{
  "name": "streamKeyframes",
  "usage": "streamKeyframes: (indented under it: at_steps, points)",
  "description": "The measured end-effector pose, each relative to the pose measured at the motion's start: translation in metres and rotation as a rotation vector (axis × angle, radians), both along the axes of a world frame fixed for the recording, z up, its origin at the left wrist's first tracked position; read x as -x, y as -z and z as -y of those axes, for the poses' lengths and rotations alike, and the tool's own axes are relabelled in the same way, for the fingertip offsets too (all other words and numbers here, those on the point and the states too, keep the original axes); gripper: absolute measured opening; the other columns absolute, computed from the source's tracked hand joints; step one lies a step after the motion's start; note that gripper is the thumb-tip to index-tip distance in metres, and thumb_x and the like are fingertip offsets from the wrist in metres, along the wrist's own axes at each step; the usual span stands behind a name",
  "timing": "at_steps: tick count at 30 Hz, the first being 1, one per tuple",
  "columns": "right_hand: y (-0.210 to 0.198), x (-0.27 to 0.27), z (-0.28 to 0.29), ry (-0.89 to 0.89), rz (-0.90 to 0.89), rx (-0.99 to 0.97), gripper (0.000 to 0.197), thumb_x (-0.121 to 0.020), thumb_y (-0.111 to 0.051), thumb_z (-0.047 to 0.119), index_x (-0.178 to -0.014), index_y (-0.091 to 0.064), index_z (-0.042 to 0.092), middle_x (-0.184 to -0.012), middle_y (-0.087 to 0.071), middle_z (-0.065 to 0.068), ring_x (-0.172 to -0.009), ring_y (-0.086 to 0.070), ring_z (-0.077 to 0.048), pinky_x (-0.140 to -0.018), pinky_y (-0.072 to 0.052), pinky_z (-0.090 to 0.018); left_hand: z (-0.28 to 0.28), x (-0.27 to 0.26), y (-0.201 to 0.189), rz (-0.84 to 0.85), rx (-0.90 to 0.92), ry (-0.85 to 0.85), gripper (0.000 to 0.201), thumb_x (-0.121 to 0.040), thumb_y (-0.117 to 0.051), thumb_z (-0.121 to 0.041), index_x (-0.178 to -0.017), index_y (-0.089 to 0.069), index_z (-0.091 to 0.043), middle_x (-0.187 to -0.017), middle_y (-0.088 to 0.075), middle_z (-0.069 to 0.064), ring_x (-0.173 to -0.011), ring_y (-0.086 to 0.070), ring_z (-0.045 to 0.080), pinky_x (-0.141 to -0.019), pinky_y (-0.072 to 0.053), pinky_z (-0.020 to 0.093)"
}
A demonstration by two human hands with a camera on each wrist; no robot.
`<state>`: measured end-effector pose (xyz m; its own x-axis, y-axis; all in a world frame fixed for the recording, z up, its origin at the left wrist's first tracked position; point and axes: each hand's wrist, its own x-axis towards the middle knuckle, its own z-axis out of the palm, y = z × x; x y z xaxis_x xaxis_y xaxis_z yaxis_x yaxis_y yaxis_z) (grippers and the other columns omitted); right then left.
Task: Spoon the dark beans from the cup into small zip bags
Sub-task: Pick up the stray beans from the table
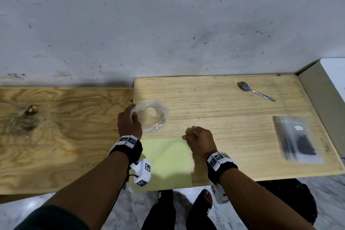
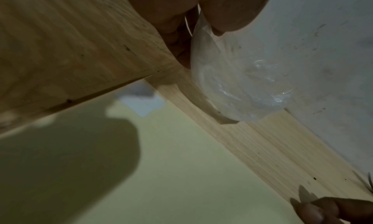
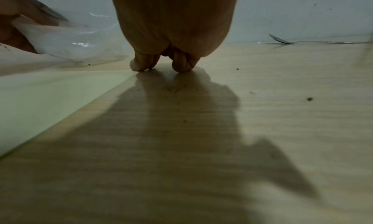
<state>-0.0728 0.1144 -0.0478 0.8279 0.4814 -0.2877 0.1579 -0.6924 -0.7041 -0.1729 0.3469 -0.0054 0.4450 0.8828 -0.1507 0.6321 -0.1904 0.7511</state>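
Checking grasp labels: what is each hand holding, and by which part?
The left hand pinches the clear plastic cup by its near-left rim. The right hand holds nothing; its curled fingertips touch the table.

The left hand (image 1: 128, 121) covers the near-left rim of the clear cup (image 1: 152, 117), and no beans can be made out inside it. The right hand (image 1: 199, 141) curls its fingers under, hiding whether it pinches anything. The zip bags (image 1: 296, 139) are blurred; their number is unclear, and so is the dark patch inside.

Fingers (image 2: 228, 11) pinch clear cup (image 2: 238, 83) above wood.
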Motion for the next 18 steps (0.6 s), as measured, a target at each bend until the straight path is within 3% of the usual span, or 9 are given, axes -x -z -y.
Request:
streamKeyframes:
  at_steps: [2, 4, 6, 8, 12, 14, 18]
  points:
    - [-0.001, 0.001, 0.001, -0.008, 0.027, -0.01, 0.011, -0.08, -0.079, 0.022, -0.078, -0.073, 0.012, -0.088, -0.075, 0.003, -0.092, -0.069, -0.014, -0.083, -0.052, -0.026, 0.0, -0.001, -0.001, 0.003, -0.01, 0.008, 0.034, -0.099, -0.049, -0.015, -0.13, -0.06, -0.023, -0.124, -0.054, 0.015, -0.113, -0.056, 0.034, -0.093, -0.043, 0.034]
    - [-0.007, 0.001, 0.001, 0.059, -0.041, -0.082, 0.023, -0.086, -0.071, 0.018, -0.065, -0.064, 0.011, -0.07, -0.072, 0.01, -0.081, -0.072, -0.009, -0.068, -0.052, -0.026, 0.001, -0.002, -0.002, 0.012, -0.012, 0.015, 0.034, -0.099, -0.049, -0.014, -0.13, -0.06, -0.022, -0.124, -0.054, 0.016, -0.113, -0.056, 0.034, -0.094, -0.043, 0.035]
    - [-0.018, 0.0, 0.003, 0.265, -0.158, -0.231, 0.035, -0.09, -0.068, 0.022, -0.057, -0.06, 0.01, -0.059, -0.068, 0.012, -0.068, -0.066, -0.005, -0.06, -0.048, -0.022, 0.003, -0.002, -0.003, 0.017, -0.011, 0.022, 0.034, -0.099, -0.048, -0.014, -0.129, -0.06, -0.022, -0.124, -0.054, 0.016, -0.112, -0.056, 0.034, -0.094, -0.043, 0.035]
    - [-0.033, -0.006, 0.007, 0.485, -0.321, -0.416, 0.037, -0.092, -0.069, 0.03, -0.061, -0.063, 0.01, -0.053, -0.06, 0.011, -0.056, -0.052, -0.011, -0.057, -0.044, -0.024, 0.006, -0.002, -0.005, 0.024, -0.012, 0.031, 0.033, -0.099, -0.048, -0.014, -0.129, -0.06, -0.022, -0.124, -0.053, 0.016, -0.112, -0.056, 0.035, -0.093, -0.043, 0.035]
    - [-0.06, -0.025, 0.024, 0.768, -0.848, -0.796, 0.03, -0.1, -0.055, 0.028, -0.074, -0.056, 0.014, -0.055, -0.042, 0.005, -0.044, -0.034, -0.011, -0.04, -0.035, -0.022, 0.019, -0.01, -0.014, 0.046, -0.001, 0.073, 0.034, -0.099, -0.048, -0.012, -0.129, -0.061, -0.02, -0.126, -0.053, 0.018, -0.116, -0.054, 0.036, -0.094, -0.042, 0.035]
    - [-0.068, -0.033, 0.037, 0.763, -0.916, -0.829, 0.027, -0.101, -0.048, 0.027, -0.077, -0.052, 0.016, -0.06, -0.042, 0.003, -0.043, -0.033, -0.011, -0.039, -0.03, -0.023, 0.028, -0.018, -0.022, 0.062, -0.007, 0.115, 0.034, -0.099, -0.048, -0.012, -0.13, -0.06, -0.02, -0.126, -0.053, 0.019, -0.118, -0.053, 0.037, -0.097, -0.041, 0.037]
    - [-0.089, -0.04, 0.07, 0.825, -0.856, -0.727, 0.034, -0.102, -0.044, 0.028, -0.07, -0.048, 0.017, -0.057, -0.042, 0.003, -0.042, -0.029, -0.011, -0.038, -0.023, -0.02, 0.053, -0.035, -0.03, 0.095, -0.074, 0.255, 0.034, -0.098, -0.05, -0.01, -0.13, -0.061, -0.015, -0.114, -0.058, 0.023, -0.108, -0.056, 0.04, -0.093, -0.043, 0.042]
